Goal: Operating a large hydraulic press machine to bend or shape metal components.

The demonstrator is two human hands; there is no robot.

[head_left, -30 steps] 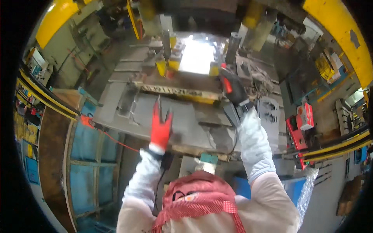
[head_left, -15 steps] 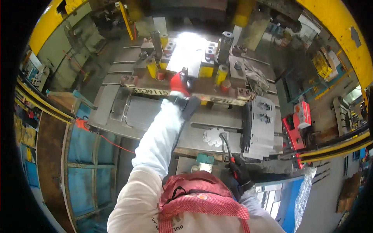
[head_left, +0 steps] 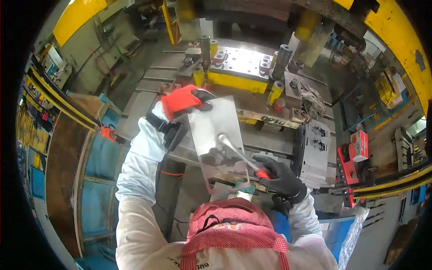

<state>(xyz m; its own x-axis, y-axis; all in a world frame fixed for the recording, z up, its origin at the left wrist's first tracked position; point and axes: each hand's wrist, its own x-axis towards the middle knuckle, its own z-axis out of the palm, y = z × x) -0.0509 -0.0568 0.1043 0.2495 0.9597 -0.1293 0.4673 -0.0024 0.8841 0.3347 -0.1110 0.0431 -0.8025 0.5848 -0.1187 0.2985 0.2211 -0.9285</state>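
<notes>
My left hand (head_left: 186, 101), in a red and black glove, grips the upper left corner of a thin metal sheet (head_left: 213, 117). The sheet is tilted in front of my body, and its lower end has irregular cut-outs. In a black glove, my right hand (head_left: 281, 175) is closed around the red handle of a tool (head_left: 240, 155) with a long metal shaft and a rounded head. That head overlaps the middle of the sheet; whether it touches cannot be told. Beyond my hands is a press die (head_left: 245, 60) with a bare, shiny top, upright posts and yellow blocks.
A stack of cut metal sheets (head_left: 315, 155) lies on the press bed at the right. Behind it is a crumpled grey rag (head_left: 312, 99). A red rack (head_left: 346, 168) and a red-and-white box (head_left: 359, 145) stand farther right. Yellow press frame parts (head_left: 400, 40) border the top.
My left hand has drawn the metal sheet off the die top, toward me and left. The right hand has raised the tool from the bed to the sheet.
</notes>
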